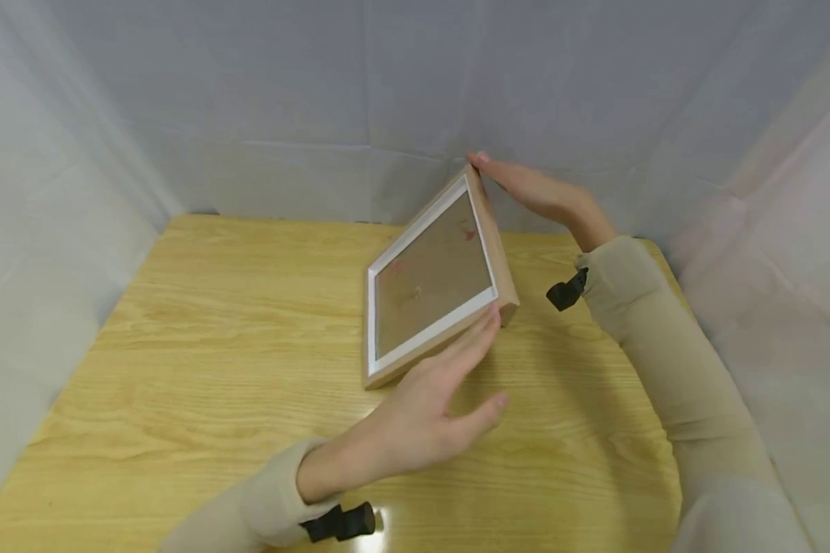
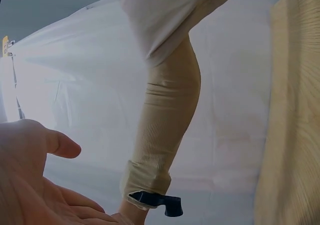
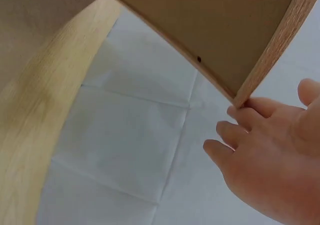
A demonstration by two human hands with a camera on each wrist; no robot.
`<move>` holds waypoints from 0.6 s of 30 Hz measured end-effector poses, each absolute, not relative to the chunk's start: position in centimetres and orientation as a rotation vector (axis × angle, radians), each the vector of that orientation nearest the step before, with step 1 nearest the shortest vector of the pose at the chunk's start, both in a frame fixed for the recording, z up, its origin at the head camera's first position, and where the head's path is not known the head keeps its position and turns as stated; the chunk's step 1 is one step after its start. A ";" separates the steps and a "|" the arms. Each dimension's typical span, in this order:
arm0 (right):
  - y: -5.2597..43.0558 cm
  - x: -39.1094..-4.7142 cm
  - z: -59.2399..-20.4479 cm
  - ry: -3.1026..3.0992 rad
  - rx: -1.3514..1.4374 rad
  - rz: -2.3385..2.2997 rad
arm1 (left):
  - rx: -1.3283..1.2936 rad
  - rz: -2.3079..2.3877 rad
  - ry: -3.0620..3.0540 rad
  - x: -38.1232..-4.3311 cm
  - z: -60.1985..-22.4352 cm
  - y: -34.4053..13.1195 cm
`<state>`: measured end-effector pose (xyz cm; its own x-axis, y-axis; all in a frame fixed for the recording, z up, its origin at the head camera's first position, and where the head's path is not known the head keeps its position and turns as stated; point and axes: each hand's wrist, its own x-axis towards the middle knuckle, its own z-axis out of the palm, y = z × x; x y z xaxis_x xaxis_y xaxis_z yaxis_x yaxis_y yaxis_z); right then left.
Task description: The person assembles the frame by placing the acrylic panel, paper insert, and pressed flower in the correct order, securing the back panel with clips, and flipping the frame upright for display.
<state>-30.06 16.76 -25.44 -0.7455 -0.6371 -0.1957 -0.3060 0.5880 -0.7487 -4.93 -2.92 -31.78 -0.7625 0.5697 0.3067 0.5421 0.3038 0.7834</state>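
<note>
A picture frame (image 1: 432,276) with a light wooden edge, a white inner border and a glassy brownish panel stands tilted over the table. In the head view, my left hand (image 1: 422,415) reaches along its near side, fingers straight and thumb spread, the fingertips at the near right corner. My right hand (image 1: 539,192) is at the top far corner with extended fingers. From the right wrist, the brown back of the frame (image 3: 215,25) shows, its corner resting against the fingers of my right hand (image 3: 270,140). The left wrist view has my left hand (image 2: 30,180) with its palm showing, the frame out of sight.
The yellow wood-grain table (image 1: 214,346) extends left and in front of the frame. White sheeting (image 1: 283,100) hangs behind and at both sides. Black wrist cameras sit on both sleeves, one of them (image 1: 567,290) near the frame's right side.
</note>
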 end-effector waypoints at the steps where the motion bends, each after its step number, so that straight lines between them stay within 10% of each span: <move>1: 16.5 -30.1 -25.3 2.362 -0.762 -0.984 | 1.075 1.488 2.511 -4.9 -31.7 -2.9; 18: 17.6 -24.7 -23.2 2.541 -0.961 -0.861 | 1.187 1.587 2.595 -9.1 -28.3 -5.2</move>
<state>-24.70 17.58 -23.17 -0.7350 -0.6756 -0.0574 -0.5016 0.5987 -0.6245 -9.08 -5.22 -28.25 -0.7290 0.5159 0.4500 0.6356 0.2659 0.7248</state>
